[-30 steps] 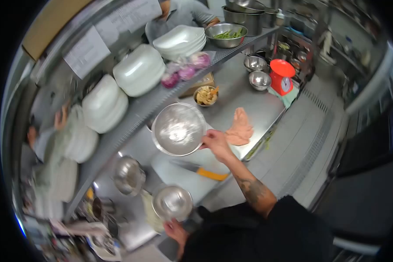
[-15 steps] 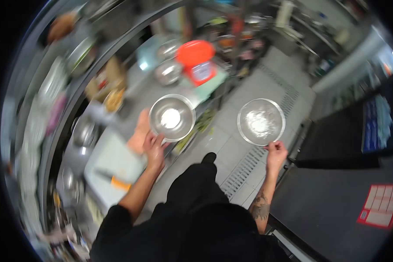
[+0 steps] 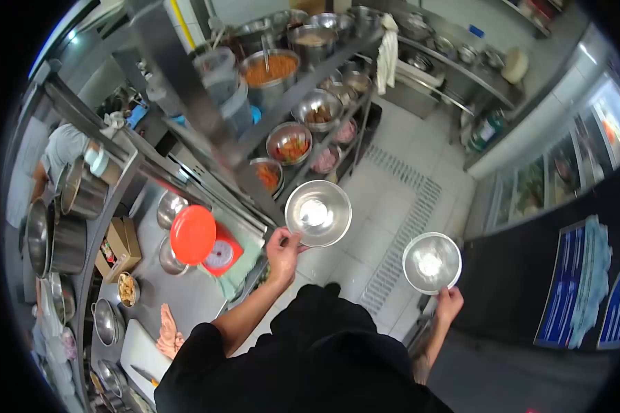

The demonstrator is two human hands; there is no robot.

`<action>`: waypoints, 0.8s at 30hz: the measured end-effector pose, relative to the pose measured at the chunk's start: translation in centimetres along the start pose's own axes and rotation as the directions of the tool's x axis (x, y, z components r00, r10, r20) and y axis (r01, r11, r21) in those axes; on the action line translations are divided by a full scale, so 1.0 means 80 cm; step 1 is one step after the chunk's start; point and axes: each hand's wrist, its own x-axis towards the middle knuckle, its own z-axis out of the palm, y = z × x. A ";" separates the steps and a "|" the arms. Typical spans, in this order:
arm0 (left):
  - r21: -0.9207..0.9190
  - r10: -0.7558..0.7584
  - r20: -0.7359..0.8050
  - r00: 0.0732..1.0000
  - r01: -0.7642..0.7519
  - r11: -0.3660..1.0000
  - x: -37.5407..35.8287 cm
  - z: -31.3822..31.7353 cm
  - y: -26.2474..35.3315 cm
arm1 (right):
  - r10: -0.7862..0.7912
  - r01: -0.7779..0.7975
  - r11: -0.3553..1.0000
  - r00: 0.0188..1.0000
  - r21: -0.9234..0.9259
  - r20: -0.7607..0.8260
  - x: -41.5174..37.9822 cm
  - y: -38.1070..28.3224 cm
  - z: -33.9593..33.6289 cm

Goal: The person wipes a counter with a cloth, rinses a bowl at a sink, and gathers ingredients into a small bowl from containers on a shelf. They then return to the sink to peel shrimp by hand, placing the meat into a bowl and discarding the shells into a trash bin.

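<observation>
My left hand (image 3: 284,256) grips the near rim of a shiny metal bowl (image 3: 327,230), held out in front of me over the floor. Off to the right, my right hand (image 3: 450,303) pinches the lower edge of a second metal bowl (image 3: 420,275). Both bowls tip their insides toward me, and nothing shows in them except bright reflections of light. The two bowls are well apart from each other. On the counter left of my left hand stands a red kitchen scale (image 3: 229,252) with a round red pan (image 3: 193,235).
A shelf rack ahead carries several food bowls, including a pot of orange food (image 3: 270,69). The steel counter (image 3: 145,275) at left holds a cutting board (image 3: 139,344), a knife (image 3: 143,374) and pale raw meat (image 3: 167,334). A floor drain (image 3: 393,258) runs ahead; dark fridge doors stand right.
My view has swung toward the rack, so the counter sits lower left. Both bowls stay in my hands; each appears farther right in view, the right one also lower.
</observation>
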 end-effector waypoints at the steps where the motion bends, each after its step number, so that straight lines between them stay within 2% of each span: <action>1: -0.012 0.091 0.012 0.996 -0.091 0.996 0.026 0.035 0.011 | -0.031 0.030 0.998 0.999 -0.048 -0.021 0.038 0.013 0.000; 3: 0.030 0.225 0.022 0.974 -0.226 0.974 0.065 0.079 0.026 | 0.075 -0.066 0.989 0.995 0.129 -0.062 0.098 0.009 0.015; 5: 0.160 0.368 -0.011 0.930 -0.362 0.918 0.101 0.109 0.023 | 0.171 -0.150 0.963 0.982 0.225 -0.078 0.178 0.020 0.040; 7: 0.273 0.278 -0.038 0.960 -0.257 0.927 0.142 0.116 -0.005 | 0.224 -0.204 0.936 0.974 0.287 -0.035 0.267 0.028 0.076; 9: 0.195 0.203 -0.147 0.968 -0.173 0.965 0.166 0.155 -0.018 | 0.190 -0.180 0.932 0.982 0.314 -0.002 0.365 0.022 0.129; 11: 0.189 0.228 -0.281 0.932 -0.179 0.965 0.193 0.190 -0.046 | 0.206 -0.225 0.931 0.974 0.289 0.094 0.481 0.019 0.195; 13: 0.141 0.142 -0.452 0.881 -0.087 0.986 0.219 0.232 -0.076 | 0.128 -0.136 0.990 0.979 0.043 0.161 0.609 0.038 0.264; 14: 0.111 0.156 -0.516 0.842 -0.115 0.987 0.238 0.267 -0.092 | 0.157 -0.181 0.974 0.972 0.136 0.174 0.668 0.040 0.303; 15: 0.105 0.167 -0.579 0.798 -0.130 0.986 0.248 0.290 -0.094 | 0.161 -0.189 0.971 0.969 0.144 0.189 0.718 0.041 0.332; 17: 0.023 0.100 -0.708 0.699 -0.119 0.993 0.269 0.356 -0.092 | 0.166 -0.178 0.984 0.952 0.023 0.257 0.810 0.043 0.386; 18: -0.017 0.099 -0.715 0.692 -0.159 0.987 0.281 0.381 -0.099 | 0.189 -0.175 0.982 0.947 -0.077 0.260 0.858 0.059 0.414; 19: 0.010 0.117 -0.718 0.686 -0.159 0.987 0.289 0.402 -0.103 | 0.178 -0.165 0.984 0.944 -0.069 0.279 0.893 0.051 0.438; 21: -0.020 0.104 -0.747 0.657 -0.178 0.984 0.303 0.447 -0.109 | 0.376 -0.299 0.915 0.876 -0.271 0.303 0.954 0.033 0.492; 22: -0.013 0.082 -0.770 0.633 -0.144 0.989 0.303 0.468 -0.110 | 0.385 -0.317 0.913 0.880 -0.257 0.279 0.974 0.023 0.525; 23: -0.008 0.059 -0.790 0.610 -0.105 0.994 0.303 0.484 -0.113 | 0.411 -0.308 0.896 0.848 -0.321 0.335 0.998 0.011 0.555; 24: -0.023 0.053 -0.835 0.548 -0.130 0.991 0.308 0.494 -0.127 | 0.438 -0.292 0.877 0.814 -0.383 0.382 1.018 -0.021 0.587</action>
